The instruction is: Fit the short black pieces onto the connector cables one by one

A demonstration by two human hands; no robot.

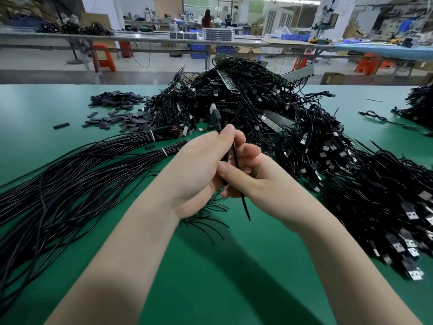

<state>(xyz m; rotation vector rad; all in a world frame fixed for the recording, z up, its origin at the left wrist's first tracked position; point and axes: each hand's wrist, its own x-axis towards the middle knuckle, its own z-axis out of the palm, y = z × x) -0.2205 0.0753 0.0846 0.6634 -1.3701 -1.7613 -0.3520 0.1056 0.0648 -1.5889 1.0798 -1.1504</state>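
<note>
both hands [199, 165] pinching one connector cable [236, 158], cable heap [304, 141] behind, short black pieces [117, 113] far left

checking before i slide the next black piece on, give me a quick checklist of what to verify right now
1. Cable held by left hand: ok.
2. Right hand also gripping it: ok.
3. Free stripped end hanging clear below the hands: ok.
4. USB plug end pointing up, away from you: ok.
5. Short black piece already in a hand: cannot tell, fingers hide it.
6. Pile of short black pieces on the mat, far left: ok.
</note>
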